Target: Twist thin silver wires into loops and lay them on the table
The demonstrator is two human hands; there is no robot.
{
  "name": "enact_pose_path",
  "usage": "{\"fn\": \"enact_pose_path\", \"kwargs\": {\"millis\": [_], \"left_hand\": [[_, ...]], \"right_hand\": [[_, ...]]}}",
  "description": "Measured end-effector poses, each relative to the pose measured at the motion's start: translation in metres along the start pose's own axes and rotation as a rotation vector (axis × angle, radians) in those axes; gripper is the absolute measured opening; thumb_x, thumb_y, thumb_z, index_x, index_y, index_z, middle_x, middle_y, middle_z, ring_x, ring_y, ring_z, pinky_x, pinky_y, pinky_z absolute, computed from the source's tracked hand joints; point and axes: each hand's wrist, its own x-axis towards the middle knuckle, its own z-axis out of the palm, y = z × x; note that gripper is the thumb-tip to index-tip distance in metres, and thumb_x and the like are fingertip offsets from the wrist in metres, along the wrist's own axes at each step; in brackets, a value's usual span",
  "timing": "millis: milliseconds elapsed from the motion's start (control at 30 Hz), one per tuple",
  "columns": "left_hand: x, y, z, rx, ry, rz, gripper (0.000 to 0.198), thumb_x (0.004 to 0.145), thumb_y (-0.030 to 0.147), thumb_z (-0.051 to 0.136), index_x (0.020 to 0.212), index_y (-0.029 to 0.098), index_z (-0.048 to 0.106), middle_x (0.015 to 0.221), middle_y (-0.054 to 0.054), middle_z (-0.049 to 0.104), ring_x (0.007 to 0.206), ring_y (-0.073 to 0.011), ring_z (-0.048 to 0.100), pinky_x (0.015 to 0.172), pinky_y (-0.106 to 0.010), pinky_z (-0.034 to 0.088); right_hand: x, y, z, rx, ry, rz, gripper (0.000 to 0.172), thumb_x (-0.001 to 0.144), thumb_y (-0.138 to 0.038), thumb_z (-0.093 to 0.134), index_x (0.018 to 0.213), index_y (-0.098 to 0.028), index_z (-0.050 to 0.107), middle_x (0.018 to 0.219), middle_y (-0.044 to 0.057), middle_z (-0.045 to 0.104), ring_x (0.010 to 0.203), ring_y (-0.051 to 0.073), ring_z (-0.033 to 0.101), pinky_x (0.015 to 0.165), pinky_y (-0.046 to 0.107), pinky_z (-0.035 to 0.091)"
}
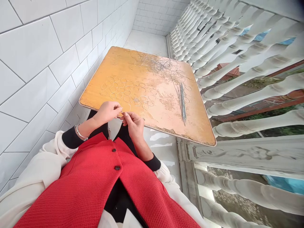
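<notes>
My left hand (108, 111) is closed in a pinch at the near edge of the worn wooden table (156, 110). Right beside it, my right hand (135, 124) pinches too, its fingertips almost touching the left ones. A thin wire (122, 111) shows between the fingertips; its full shape is too small to tell. Just beyond the hands, several thin wire rings (121, 87) lie spread on the tabletop, with a small cluster of tiny metal pieces (136, 100) among them.
A tangled heap of thin wire (163, 64) lies at the table's far side. A bundle of straight wires (182, 104) rests on the right. A white tiled wall (35, 69) runs along the left, a white balustrade (251, 126) along the right.
</notes>
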Motion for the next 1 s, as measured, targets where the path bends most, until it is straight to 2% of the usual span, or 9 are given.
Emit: {"fn": "enact_pose_path", "kwargs": {"millis": [200, 367, 467, 567, 700, 833, 933, 1000], "left_hand": [[-0.001, -0.003, 0.001, -0.146, -0.003, -0.014, 0.02, 0.087, 0.019, 0.059, 0.069, 0.014, 0.062, 0.057, 0.004, 0.056, 0.047, -0.005, 0.048, 0.051, -0.019, 0.036], [-0.007, -0.002, 0.0, -0.351, -0.097, -0.147, 0.02, 0.091, 0.022, 0.061, 0.074, 0.013, 0.061, 0.062, 0.003, 0.059, 0.042, -0.0037, 0.046, 0.042, -0.019, 0.03], [-0.012, -0.004, 0.0, -0.412, -0.121, -0.168, 0.013, 0.085, 0.017, 0.069, 0.075, 0.012, 0.062, 0.062, 0.004, 0.06, 0.044, -0.0031, 0.047, 0.042, -0.017, 0.03], [-0.016, -0.007, 0.0, -0.429, -0.115, -0.168, 0.016, 0.084, 0.012, 0.067, 0.069, 0.012, 0.061, 0.058, 0.004, 0.058, 0.043, -0.0019, 0.045, 0.042, -0.016, 0.03], [-0.017, -0.015, 0.001, -0.485, -0.112, -0.154, 0.013, 0.083, 0.012, 0.067, 0.071, 0.012, 0.062, 0.059, 0.004, 0.06, 0.043, -0.0023, 0.046, 0.042, -0.016, 0.031], [-0.02, -0.024, 0.001, -0.69, -0.161, -0.179, 0.009, 0.084, 0.015, 0.066, 0.077, 0.012, 0.062, 0.064, 0.001, 0.065, 0.043, -0.0027, 0.047, 0.04, -0.016, 0.028], [-0.024, -0.027, 0.003, -0.851, -0.203, -0.221, 0.012, 0.082, 0.019, 0.068, 0.076, 0.012, 0.061, 0.063, 0.0, 0.065, 0.042, -0.0022, 0.046, 0.04, -0.015, 0.026], [-0.027, -0.029, 0.007, -0.883, -0.191, -0.21, 0.016, 0.081, 0.023, 0.07, 0.075, 0.012, 0.06, 0.059, 0.002, 0.061, 0.042, -0.0023, 0.045, 0.041, -0.015, 0.026]], "right_hand": [[0.003, 0.002, 0.002, 0.239, -0.062, 0.092, 0.029, 0.077, -0.045, 0.073, 0.063, -0.021, 0.064, 0.062, -0.001, 0.066, 0.047, 0.007, 0.047, 0.049, 0.023, 0.042], [0.002, 0.002, 0.002, 0.237, -0.047, 0.099, 0.029, 0.074, -0.048, 0.074, 0.065, -0.021, 0.066, 0.066, -0.001, 0.067, 0.047, 0.007, 0.047, 0.049, 0.024, 0.042], [0.003, 0.002, 0.001, 0.254, -0.037, 0.109, 0.026, 0.073, -0.046, 0.076, 0.069, -0.021, 0.068, 0.061, -0.003, 0.062, 0.046, 0.007, 0.043, 0.048, 0.024, 0.038], [0.004, 0.001, -0.002, 0.31, -0.011, 0.131, 0.024, 0.071, -0.043, 0.079, 0.071, -0.021, 0.069, 0.06, -0.004, 0.058, 0.048, 0.006, 0.04, 0.047, 0.023, 0.034], [0.009, -0.005, -0.006, 0.467, -0.052, 0.215, 0.022, 0.068, -0.036, 0.081, 0.072, -0.02, 0.067, 0.073, -0.002, 0.065, 0.051, 0.004, 0.041, 0.045, 0.021, 0.032], [0.013, -0.008, -0.008, 0.596, -0.109, 0.279, 0.022, 0.067, -0.033, 0.083, 0.072, -0.02, 0.066, 0.072, -0.003, 0.063, 0.05, 0.003, 0.039, 0.044, 0.018, 0.032], [0.014, -0.009, -0.009, 0.571, -0.086, 0.265, 0.022, 0.067, -0.033, 0.083, 0.072, -0.02, 0.066, 0.07, -0.004, 0.063, 0.051, 0.004, 0.045, 0.046, 0.017, 0.037], [0.014, -0.01, -0.01, 0.516, -0.089, 0.258, 0.024, 0.067, -0.036, 0.084, 0.071, -0.02, 0.066, 0.067, -0.003, 0.063, 0.05, 0.005, 0.048, 0.047, 0.018, 0.039]]}}
